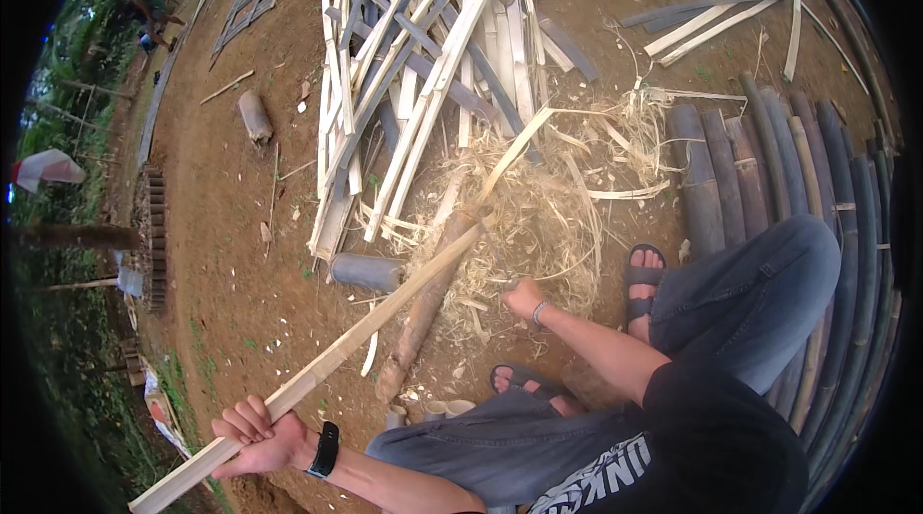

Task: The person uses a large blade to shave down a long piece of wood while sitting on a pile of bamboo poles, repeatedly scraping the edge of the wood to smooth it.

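My left hand [260,432], with a dark watch at its wrist, wraps round a long pale bamboo strip [361,328]. The strip slants up and away to the right, across a round wooden pole [420,326] on the ground. Beyond the pole a thin pale sliver [516,153] continues in about the same line and bends at its far end. My right hand [524,300] is closed just right of the strip's far part, above a heap of bamboo shavings [553,225]. Something small shows at its fingers, too blurred to name.
A large pile of split bamboo strips [423,62] lies ahead, with several more strips [711,19] at the far right. Bamboo poles [760,163] line my right side. A short bamboo piece [367,272] rests left of the wooden pole. Far left, a person [149,24] is near greenery.
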A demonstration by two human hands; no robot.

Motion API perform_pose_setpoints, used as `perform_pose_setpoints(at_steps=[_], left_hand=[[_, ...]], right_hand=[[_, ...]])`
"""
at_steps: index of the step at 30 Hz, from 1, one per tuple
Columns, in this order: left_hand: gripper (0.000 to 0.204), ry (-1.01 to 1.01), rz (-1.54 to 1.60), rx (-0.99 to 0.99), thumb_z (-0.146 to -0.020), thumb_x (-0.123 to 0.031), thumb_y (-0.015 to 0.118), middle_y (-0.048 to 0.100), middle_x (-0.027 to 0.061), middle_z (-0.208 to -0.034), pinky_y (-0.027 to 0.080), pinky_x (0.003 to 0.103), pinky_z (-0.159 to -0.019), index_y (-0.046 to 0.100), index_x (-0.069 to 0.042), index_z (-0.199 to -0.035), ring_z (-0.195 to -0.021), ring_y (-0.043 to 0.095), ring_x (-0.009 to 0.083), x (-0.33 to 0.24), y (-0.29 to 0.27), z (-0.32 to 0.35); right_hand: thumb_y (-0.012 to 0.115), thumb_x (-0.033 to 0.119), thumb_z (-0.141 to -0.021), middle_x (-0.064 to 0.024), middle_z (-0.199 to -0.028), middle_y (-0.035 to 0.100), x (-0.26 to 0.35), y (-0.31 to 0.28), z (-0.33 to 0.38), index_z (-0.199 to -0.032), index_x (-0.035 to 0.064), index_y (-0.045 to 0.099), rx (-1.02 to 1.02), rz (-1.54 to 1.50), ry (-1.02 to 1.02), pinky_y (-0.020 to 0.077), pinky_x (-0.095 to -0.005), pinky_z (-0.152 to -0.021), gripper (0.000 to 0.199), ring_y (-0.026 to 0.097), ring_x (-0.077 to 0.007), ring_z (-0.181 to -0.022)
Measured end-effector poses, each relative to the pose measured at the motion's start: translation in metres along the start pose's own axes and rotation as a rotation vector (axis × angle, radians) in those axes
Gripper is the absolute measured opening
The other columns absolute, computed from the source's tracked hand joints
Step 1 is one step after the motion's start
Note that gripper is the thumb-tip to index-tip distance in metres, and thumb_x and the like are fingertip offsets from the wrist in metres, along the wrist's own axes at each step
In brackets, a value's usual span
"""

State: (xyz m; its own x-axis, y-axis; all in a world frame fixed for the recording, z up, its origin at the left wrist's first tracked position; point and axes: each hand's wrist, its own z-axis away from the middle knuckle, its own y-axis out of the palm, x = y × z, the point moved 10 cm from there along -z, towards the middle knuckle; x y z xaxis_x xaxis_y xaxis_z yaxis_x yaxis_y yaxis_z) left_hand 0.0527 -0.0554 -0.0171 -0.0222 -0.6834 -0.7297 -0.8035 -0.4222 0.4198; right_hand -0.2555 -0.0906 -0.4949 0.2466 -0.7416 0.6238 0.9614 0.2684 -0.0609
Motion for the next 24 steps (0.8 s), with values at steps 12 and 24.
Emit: perform_pose_setpoints(at_steps=[12, 24], left_hand=[[0.069, -0.033, -0.070, -0.110, -0.085, -0.077, 0.018, 0.023, -0.0024, -0.048, 0.014, 0.023, -0.038, 0.027, -0.013, -0.059, -0.037, 0.020, 0.0082, 0.005, -0.022, -0.007], [0.070, -0.035, -0.039, -0.144, -0.084, -0.078, 0.019, 0.023, -0.0023, -0.047, 0.015, 0.023, -0.038, 0.028, -0.014, -0.059, -0.037, 0.019, 0.0080, -0.003, -0.031, -0.004]], right_hand=[[0.067, 0.021, -0.067, -0.0172, -0.056, 0.060, 0.007, 0.008, -0.001, -0.063, -0.0047, 0.061, -0.079, 0.115, -0.167, 0.0470, -0.0380, -0.054, 0.027, 0.060, -0.0262, -0.050], [0.065, 0.020, -0.072, -0.0149, -0.055, 0.059, 0.027, 0.028, 0.022, -0.059, -0.0057, 0.059, 0.012, 0.129, -0.313, 0.0499, -0.0363, -0.055, 0.030, 0.062, -0.0253, -0.054]])
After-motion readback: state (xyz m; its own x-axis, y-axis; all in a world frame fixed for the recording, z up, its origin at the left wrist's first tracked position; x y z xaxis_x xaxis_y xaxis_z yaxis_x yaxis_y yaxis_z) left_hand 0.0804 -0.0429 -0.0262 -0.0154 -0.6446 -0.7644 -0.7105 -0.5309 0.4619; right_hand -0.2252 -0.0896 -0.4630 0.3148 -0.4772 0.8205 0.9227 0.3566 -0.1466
